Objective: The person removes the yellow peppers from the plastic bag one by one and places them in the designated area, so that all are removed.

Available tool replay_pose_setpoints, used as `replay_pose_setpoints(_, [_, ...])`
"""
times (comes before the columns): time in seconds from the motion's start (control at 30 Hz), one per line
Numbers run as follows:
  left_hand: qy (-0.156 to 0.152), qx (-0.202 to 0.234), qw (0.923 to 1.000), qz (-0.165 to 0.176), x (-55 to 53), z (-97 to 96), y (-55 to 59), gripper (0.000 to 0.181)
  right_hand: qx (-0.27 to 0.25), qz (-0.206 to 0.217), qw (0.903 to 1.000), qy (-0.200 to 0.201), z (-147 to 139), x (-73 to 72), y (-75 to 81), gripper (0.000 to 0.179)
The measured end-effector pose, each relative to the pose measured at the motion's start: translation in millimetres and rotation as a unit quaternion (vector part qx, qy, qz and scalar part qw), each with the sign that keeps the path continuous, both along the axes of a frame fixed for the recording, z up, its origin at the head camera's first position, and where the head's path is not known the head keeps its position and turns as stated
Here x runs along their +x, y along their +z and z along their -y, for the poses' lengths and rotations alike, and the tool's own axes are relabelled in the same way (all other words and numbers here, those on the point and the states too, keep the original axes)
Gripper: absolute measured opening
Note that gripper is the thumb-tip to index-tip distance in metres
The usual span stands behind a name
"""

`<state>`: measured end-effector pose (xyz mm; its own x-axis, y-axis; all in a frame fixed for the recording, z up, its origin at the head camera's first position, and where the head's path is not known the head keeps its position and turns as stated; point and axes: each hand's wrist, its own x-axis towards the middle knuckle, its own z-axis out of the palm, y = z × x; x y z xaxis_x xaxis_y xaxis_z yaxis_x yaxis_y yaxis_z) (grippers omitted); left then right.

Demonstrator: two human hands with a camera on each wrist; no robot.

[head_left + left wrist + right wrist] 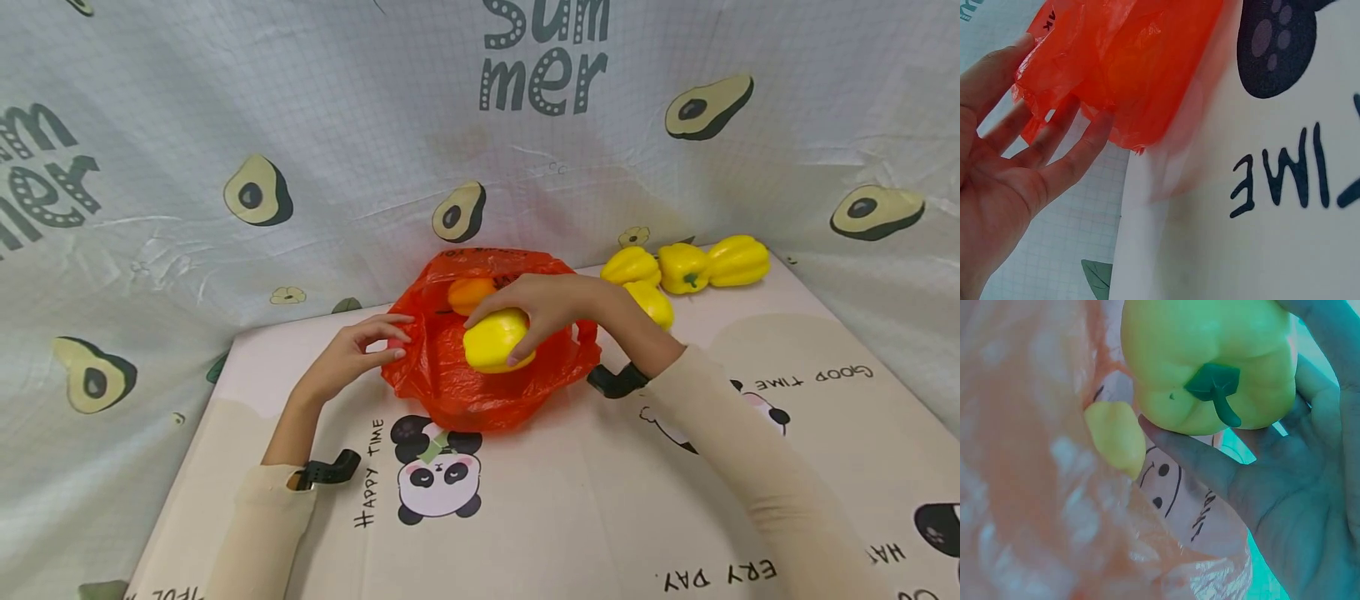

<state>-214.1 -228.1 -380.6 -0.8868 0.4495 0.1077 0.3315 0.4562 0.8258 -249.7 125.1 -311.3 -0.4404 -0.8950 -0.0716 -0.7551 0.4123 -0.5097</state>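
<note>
A yellow bell pepper (495, 342) is in my right hand (543, 304), over the wide mouth of a red plastic bag (480, 408). In the right wrist view, the fingers curve round the pepper (1210, 337), its green stem (1213, 387) facing the camera. An orange bell pepper (471, 295) lies inside the bag towards the back. At the bag's left rim, my left hand (348, 358) holds the thin plastic between thumb and fingers. The left wrist view shows its fingers (1079, 153) spread, their tips partly hidden by the film.
Several yellow bell peppers (684, 268) lie at the back right of the table, beside the bag. The table cover (585, 517) carries printed pandas and lettering. Behind the table hangs a pale cloth (360, 150) with avocado prints.
</note>
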Motion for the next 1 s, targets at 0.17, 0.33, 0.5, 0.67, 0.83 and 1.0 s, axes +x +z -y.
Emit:
replay_pose_setpoints(0.17, [-0.004, 0.006, 1.0000, -0.002, -0.8, 0.4, -0.6, 0.019, -0.005, -0.004, 1.0000, -0.007, -8, 3.5, 0.0, 0.065])
replay_pose_setpoints(0.33, [-0.010, 0.013, 0.9999, -0.002, 0.0, -0.5, -1.0, 0.018, -0.017, -0.007, 0.9998, -0.005, -15, 6.7, 0.9, 0.063])
replay_pose_setpoints(0.5, [-0.013, 0.014, 0.9998, -0.003, -0.6, -0.6, -2.4, 0.018, -0.027, -0.001, 0.9996, -0.004, -22, 9.5, 1.3, 0.063])
replay_pose_setpoints(0.67, [-0.011, 0.013, 0.9998, -0.003, 1.0, -0.8, -2.1, 0.018, -0.034, 0.006, 0.9994, -0.008, -29, 12.2, 1.6, 0.064])
replay_pose_setpoints(0.83, [-0.010, 0.007, 0.9999, -0.001, 0.8, -1.5, -1.5, 0.017, -0.023, 0.005, 0.9994, -0.027, -38, 15.4, 3.5, 0.065])
replay_pose_setpoints(1.0, [-0.007, 0.002, 1.0000, 0.001, -0.2, -1.7, -1.3, 0.018, -0.021, 0.006, 0.9992, -0.035, -46, 18.2, 6.1, 0.064])
